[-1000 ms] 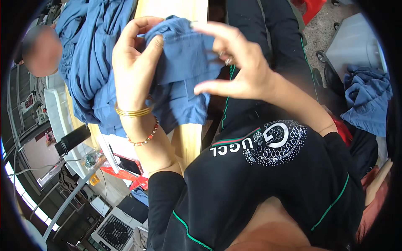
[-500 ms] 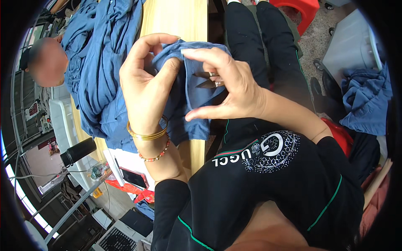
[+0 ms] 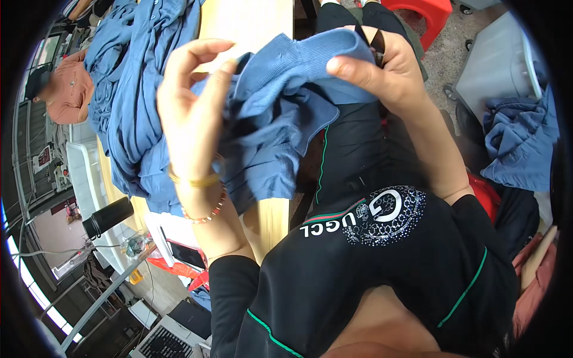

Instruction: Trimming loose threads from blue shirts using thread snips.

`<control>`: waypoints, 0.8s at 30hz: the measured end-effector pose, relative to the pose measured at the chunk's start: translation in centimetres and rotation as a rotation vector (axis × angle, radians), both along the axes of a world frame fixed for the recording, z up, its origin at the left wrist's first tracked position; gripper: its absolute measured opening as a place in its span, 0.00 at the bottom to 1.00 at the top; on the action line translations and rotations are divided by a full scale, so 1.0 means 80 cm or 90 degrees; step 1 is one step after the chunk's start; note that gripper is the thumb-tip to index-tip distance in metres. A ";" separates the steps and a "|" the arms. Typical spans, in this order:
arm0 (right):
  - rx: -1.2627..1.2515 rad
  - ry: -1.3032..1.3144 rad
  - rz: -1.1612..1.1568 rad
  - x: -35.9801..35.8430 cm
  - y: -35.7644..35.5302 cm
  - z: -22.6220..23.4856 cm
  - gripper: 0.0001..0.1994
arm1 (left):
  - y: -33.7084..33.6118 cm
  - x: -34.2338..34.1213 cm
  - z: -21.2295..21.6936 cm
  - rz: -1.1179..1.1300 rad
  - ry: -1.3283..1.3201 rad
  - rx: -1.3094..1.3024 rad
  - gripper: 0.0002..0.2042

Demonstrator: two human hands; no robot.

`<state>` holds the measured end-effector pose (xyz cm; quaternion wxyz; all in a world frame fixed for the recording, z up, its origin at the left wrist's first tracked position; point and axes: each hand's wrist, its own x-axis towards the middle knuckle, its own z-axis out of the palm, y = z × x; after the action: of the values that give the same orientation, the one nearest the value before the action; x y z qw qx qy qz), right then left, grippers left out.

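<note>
A blue garment hangs between my hands, its ribbed, collar-like band stretched across the top. My left hand, blurred by motion, curls round the cloth at the band's left end, thumb and forefinger close together. At the other end my right hand pinches the band, its thumb lying on top. Dark pointed blades, like those of thread snips, stick up from among my right fingers; their grip is hidden in the hand. The lower folds fall over the table edge and near my lap.
A heap of blue garments covers the left of the wooden table. A black cylinder and a phone are nearer me. To the right stand a grey bin with blue cloth and a red stool. Another person sits far left.
My right hand has moved right and away, drawing the band out and turning the garment. The snips' blades now point upward. My left hand has shifted slightly left.
</note>
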<state>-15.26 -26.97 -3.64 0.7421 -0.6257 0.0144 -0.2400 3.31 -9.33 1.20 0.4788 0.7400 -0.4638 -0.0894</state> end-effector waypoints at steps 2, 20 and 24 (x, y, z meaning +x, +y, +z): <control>-0.028 -0.006 -0.048 0.000 -0.008 -0.007 0.09 | -0.005 -0.043 -0.006 -0.005 0.081 -0.058 0.11; -0.376 -0.418 -0.270 0.035 -0.039 -0.048 0.19 | -0.007 -0.033 -0.073 -0.090 0.594 -0.094 0.09; -0.519 0.010 -0.255 0.001 0.018 0.009 0.17 | -0.002 -0.029 -0.081 -0.077 0.602 -0.104 0.09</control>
<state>-15.15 -25.56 -2.88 0.3740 -0.8533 0.0454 -0.3604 1.02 -9.46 -5.25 0.6879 0.5500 -0.2431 -0.4065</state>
